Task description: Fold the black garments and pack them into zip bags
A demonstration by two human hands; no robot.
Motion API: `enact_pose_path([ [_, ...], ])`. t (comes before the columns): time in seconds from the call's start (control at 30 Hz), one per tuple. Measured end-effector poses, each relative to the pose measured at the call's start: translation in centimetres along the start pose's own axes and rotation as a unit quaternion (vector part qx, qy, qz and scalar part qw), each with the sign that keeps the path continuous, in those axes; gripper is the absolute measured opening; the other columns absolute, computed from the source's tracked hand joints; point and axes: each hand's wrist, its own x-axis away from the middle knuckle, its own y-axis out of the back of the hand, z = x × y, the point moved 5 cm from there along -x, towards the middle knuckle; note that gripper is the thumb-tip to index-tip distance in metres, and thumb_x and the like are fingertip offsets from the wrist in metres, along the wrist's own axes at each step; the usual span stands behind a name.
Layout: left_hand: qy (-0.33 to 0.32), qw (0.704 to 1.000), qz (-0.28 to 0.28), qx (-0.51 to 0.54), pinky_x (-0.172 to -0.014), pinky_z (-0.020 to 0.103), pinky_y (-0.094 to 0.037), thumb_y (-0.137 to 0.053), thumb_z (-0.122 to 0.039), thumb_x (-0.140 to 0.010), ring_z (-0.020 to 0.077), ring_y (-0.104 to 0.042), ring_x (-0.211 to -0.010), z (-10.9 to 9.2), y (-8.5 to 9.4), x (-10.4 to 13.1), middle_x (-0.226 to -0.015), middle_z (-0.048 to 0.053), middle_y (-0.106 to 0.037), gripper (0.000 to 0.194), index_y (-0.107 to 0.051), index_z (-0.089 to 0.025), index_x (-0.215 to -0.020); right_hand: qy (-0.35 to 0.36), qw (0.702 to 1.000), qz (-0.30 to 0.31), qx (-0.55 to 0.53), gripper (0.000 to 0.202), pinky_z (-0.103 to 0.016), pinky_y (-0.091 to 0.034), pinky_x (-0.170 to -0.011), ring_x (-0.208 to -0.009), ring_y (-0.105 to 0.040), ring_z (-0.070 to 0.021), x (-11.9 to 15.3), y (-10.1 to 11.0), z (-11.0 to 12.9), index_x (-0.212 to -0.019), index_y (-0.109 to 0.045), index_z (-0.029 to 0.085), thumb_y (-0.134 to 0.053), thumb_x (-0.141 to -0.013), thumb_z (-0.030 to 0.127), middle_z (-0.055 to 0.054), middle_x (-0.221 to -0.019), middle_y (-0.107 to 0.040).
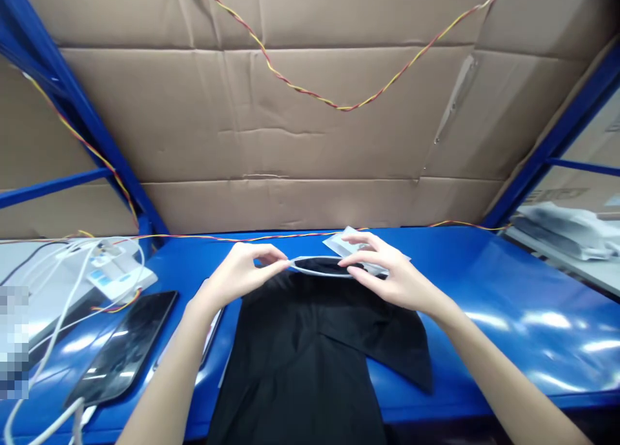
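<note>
A black garment [310, 348] lies spread over the front of the blue surface, one part fanned out to the right. At its top edge a pale band [322, 274] forms a narrow oval opening with dark cloth inside. My left hand [247, 274] pinches the band's left end between thumb and fingers. My right hand [387, 270] is at the band's right side, thumb and index finger closed on its edge, the other fingers spread. Behind my right hand a translucent whitish packet [349, 238] is partly hidden.
On the left lie a black phone [123, 348], white cables [62, 303] and a white power strip [121, 274]. Folded grey bags [564, 228] sit at the right. Cardboard [290, 141] stands behind the blue tabletop [508, 316], between blue frame posts.
</note>
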Motion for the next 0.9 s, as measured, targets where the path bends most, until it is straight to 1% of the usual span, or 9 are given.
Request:
enact_pose_path([
  [0.17, 0.029, 0.998, 0.051, 0.018, -0.071, 0.026, -0.051, -0.06, -0.048, -0.082, 0.0193, -0.068, -0.076, -0.3, -0.6, 0.3, -0.081, 0.001, -0.075, 0.032, -0.075, -0.02, -0.084, 0.008, 0.985, 0.093, 0.144, 0.034, -0.048, -0.033, -0.11, -0.139, -0.031, -0.0284, -0.5, -1.3, 0.6, -0.125, -0.06, 0.027, -0.053, -0.092, 0.031, -0.007, -0.149, -0.037],
  [0.3, 0.022, 0.996, 0.076, 0.028, -0.066, 0.022, -0.048, -0.061, -0.044, -0.083, 0.0161, -0.067, -0.073, -0.7, -1.5, 0.4, -0.078, -0.001, -0.075, 0.028, -0.074, -0.02, -0.079, -0.01, 0.954, 0.124, 0.272, 0.055, -0.054, -0.04, -0.102, -0.136, -0.031, -0.0402, -0.4, -3.6, 1.1, -0.116, -0.064, 0.013, -0.071, -0.076, 0.05, -0.02, -0.146, -0.039],
  [0.4, 0.022, 0.995, 0.097, 0.031, -0.062, 0.021, -0.046, -0.06, -0.045, -0.083, 0.0154, -0.065, -0.069, -0.7, -2.3, 0.4, -0.072, -0.001, -0.073, 0.031, -0.072, -0.019, -0.072, -0.006, 0.931, 0.079, 0.356, 0.041, -0.05, -0.043, -0.099, -0.128, -0.041, -0.0414, -0.2, -5.7, 1.5, -0.103, -0.067, 0.006, -0.074, -0.075, 0.035, -0.025, -0.137, -0.048],
  [0.47, 0.025, 0.993, 0.111, 0.039, -0.062, 0.022, -0.046, -0.059, -0.044, -0.083, 0.0154, -0.065, -0.067, -0.6, -2.8, 0.4, -0.07, -0.001, -0.072, 0.031, -0.071, -0.019, -0.071, -0.006, 0.924, 0.054, 0.378, 0.022, -0.046, -0.047, -0.094, -0.119, -0.05, -0.0382, -0.1, -6.9, 1.4, -0.096, -0.069, 0.005, -0.067, -0.078, 0.017, -0.023, -0.124, -0.058],
  [0.53, 0.038, 0.991, 0.113, 0.053, -0.063, 0.023, -0.048, -0.058, -0.043, -0.083, 0.0161, -0.066, -0.066, -0.3, -3.0, 0.3, -0.069, -0.001, -0.071, 0.028, -0.07, -0.019, -0.076, -0.009, 0.924, 0.041, 0.381, 0.015, -0.043, -0.049, -0.09, -0.111, -0.055, -0.0341, 0.0, -7.5, 1.0, -0.09, -0.069, 0.007, -0.058, -0.08, 0.007, -0.02, -0.112, -0.064],
  [0.6, 0.065, 0.99, 0.109, 0.068, -0.066, 0.026, -0.051, -0.058, -0.043, -0.083, 0.0179, -0.068, -0.067, 0.4, -3.1, 0.3, -0.07, 0.0, -0.072, 0.026, -0.069, -0.019, -0.089, 0.008, 0.93, 0.015, 0.367, 0.017, -0.042, -0.049, -0.089, -0.106, -0.057, -0.0313, 0.0, -7.2, 0.8, -0.09, -0.067, 0.009, -0.053, -0.083, 0.006, -0.017, -0.108, -0.065],
  [0.7, 0.116, 0.983, 0.109, 0.091, -0.068, 0.03, -0.053, -0.055, -0.041, -0.084, 0.0205, -0.071, -0.071, 1.8, -3.2, 0.2, -0.074, 0.003, -0.074, 0.031, -0.064, -0.019, -0.104, 0.071, 0.948, -0.068, 0.301, 0.022, -0.042, -0.05, -0.086, -0.101, -0.058, -0.0281, 0.1, -6.1, 1.1, -0.097, -0.065, 0.01, -0.048, -0.085, 0.005, -0.014, -0.108, -0.066],
  [0.77, 0.143, 0.978, 0.096, 0.116, -0.068, 0.031, -0.055, -0.056, -0.037, -0.082, 0.021, -0.071, -0.071, 2.6, -3.1, 0.0, -0.075, 0.004, -0.074, 0.03, -0.063, -0.018, -0.105, 0.105, 0.953, -0.108, 0.262, 0.03, -0.042, -0.052, -0.086, -0.101, -0.059, -0.0263, 0.3, -5.6, 1.2, -0.103, -0.064, 0.011, -0.043, -0.084, 0.001, -0.013, -0.11, -0.066],
  [0.9, 0.173, 0.974, 0.009, 0.145, -0.065, 0.031, -0.057, -0.057, -0.025, -0.075, 0.0206, -0.071, -0.066, 4.5, -2.5, -0.6, -0.068, 0.004, -0.073, 0.024, -0.066, -0.015, -0.094, 0.163, 0.952, -0.164, 0.198, 0.043, -0.043, -0.052, -0.093, -0.116, -0.055, -0.0267, 0.9, -5.4, 1.8, -0.112, -0.06, 0.01, -0.039, -0.079, -0.005, -0.014, -0.119, -0.065],
])
